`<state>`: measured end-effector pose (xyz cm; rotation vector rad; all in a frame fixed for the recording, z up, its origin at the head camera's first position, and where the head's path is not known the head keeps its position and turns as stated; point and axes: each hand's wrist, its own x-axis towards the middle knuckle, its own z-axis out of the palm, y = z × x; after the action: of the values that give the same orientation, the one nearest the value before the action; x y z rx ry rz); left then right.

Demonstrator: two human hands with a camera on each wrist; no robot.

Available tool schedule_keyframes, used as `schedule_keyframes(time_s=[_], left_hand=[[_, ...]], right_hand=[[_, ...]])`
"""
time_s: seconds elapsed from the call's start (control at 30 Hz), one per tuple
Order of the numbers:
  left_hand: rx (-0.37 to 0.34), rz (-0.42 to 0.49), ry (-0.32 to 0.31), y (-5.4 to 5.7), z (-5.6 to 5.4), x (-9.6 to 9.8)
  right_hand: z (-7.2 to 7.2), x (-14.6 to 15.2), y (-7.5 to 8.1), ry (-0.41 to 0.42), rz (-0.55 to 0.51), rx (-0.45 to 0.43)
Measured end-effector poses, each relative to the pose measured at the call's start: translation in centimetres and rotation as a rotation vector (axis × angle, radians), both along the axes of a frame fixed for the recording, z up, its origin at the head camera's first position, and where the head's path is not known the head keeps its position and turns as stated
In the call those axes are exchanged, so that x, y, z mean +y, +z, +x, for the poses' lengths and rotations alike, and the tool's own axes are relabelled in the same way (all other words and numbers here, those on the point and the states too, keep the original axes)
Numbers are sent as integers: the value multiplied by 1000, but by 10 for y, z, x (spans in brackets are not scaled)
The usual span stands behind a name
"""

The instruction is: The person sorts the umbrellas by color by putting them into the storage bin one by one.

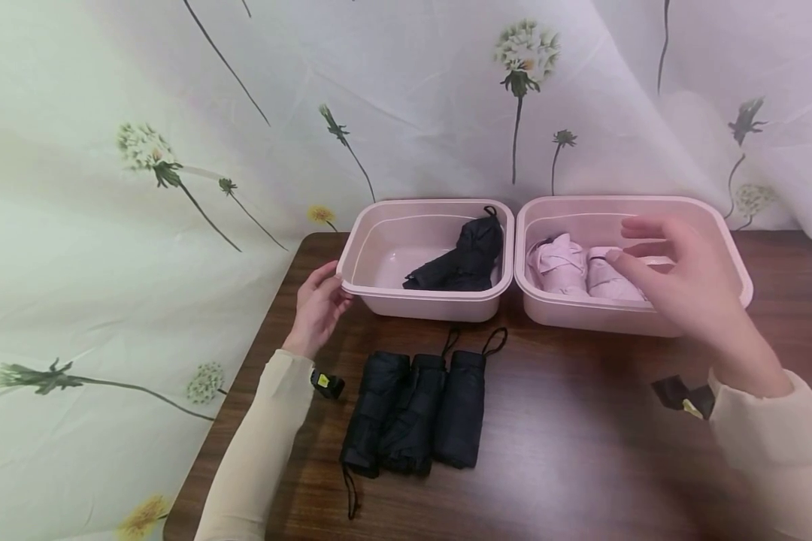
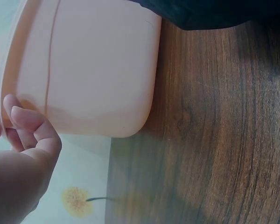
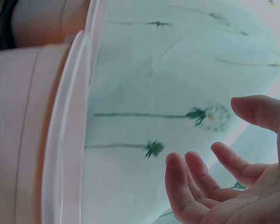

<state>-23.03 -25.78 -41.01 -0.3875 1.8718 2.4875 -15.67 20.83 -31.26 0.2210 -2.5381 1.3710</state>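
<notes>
My left hand (image 1: 318,308) grips the left rim of a pink plastic bin (image 1: 419,304), and the left wrist view has its fingers (image 2: 30,119) bent at that rim. Black folded umbrella fabric (image 1: 474,252) with a loop strap lies in the bin's right half. Above a second pink bin (image 1: 595,319), my right hand (image 1: 690,278) hovers with fingers spread and bent a little, holding nothing. Two pink folded umbrellas (image 1: 560,267) sit in that bin's left part, one partly behind my fingers. The right wrist view shows the same hand (image 3: 233,186) beyond the bin's rim (image 3: 60,140).
Three black folded umbrellas (image 1: 413,417) lie side by side on the brown wooden table (image 1: 555,451), in front of the left bin. Behind the bins hangs a pale cloth (image 1: 413,90) printed with dandelions. The two bins stand close together near the table's back edge.
</notes>
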Motion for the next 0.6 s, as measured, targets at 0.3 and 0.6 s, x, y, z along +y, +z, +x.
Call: schedule_keyframes(time_s=[0.3,0.6], left_hand=[[-14,-14,15,1,0,2],[-17,-25,7,2,1,1]], right_hand=[[13,-25,-3,104,-56,37],[22,-62,-33,195,54,-158]])
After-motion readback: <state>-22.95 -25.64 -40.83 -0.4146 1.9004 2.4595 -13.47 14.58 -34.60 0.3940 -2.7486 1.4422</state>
